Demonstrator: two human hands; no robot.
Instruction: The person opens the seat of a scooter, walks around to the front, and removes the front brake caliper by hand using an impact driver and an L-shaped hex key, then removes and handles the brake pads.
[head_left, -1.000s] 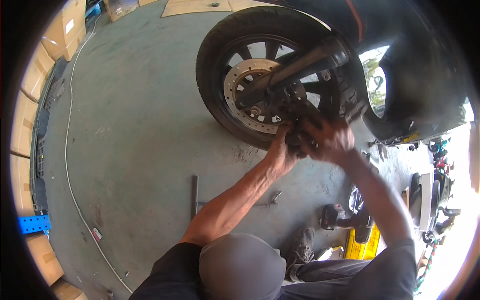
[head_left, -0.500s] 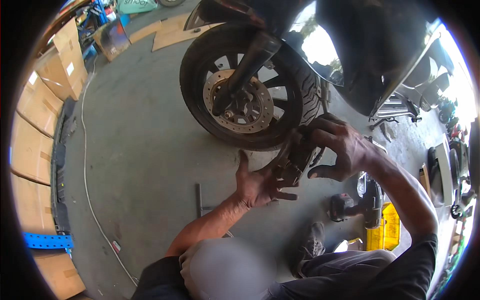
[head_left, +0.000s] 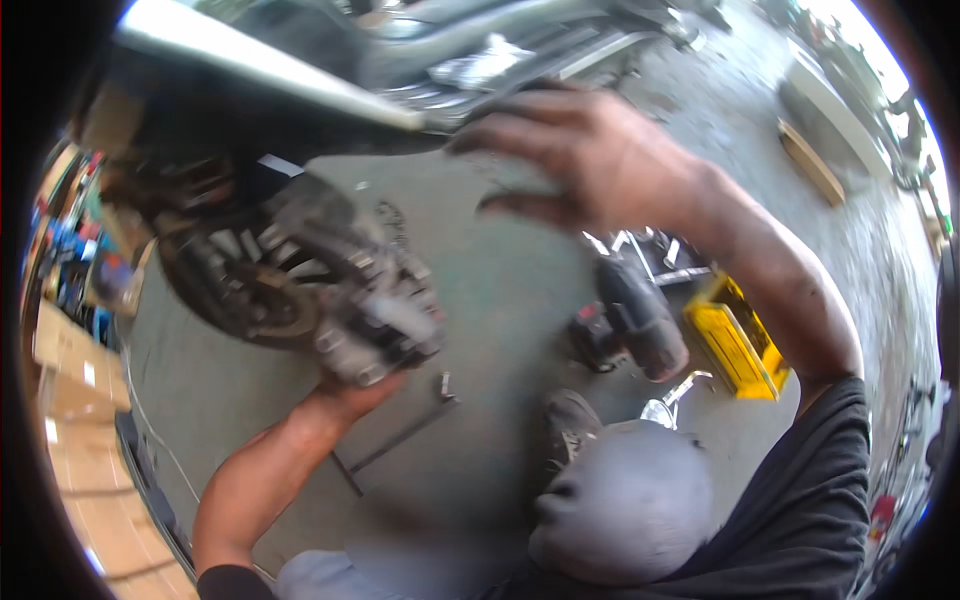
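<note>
My left hand (head_left: 362,392) supports a grey, grimy brake caliper (head_left: 385,325) from below, and the caliper hides most of its fingers. Behind the caliper stands a motorcycle's wheel (head_left: 250,290), blurred by motion. Raised to the right of the motorcycle's dark body (head_left: 240,90), my right hand (head_left: 590,150) is open, its fingers stretched and the thumb apart, with nothing seen in it. Beneath that hand a black cordless power tool (head_left: 635,315) lies on the floor.
A T-shaped wrench (head_left: 405,435) lies on the floor near my left forearm. To the right sits a yellow tool case (head_left: 735,345) beside loose metal tools (head_left: 660,255). Cardboard boxes (head_left: 95,450) line the left side, and a pale cable runs along the floor near them.
The view has swung right, so the wheel now appears farther left. My right hand has come away from the caliper and up, while the left hand keeps it.
</note>
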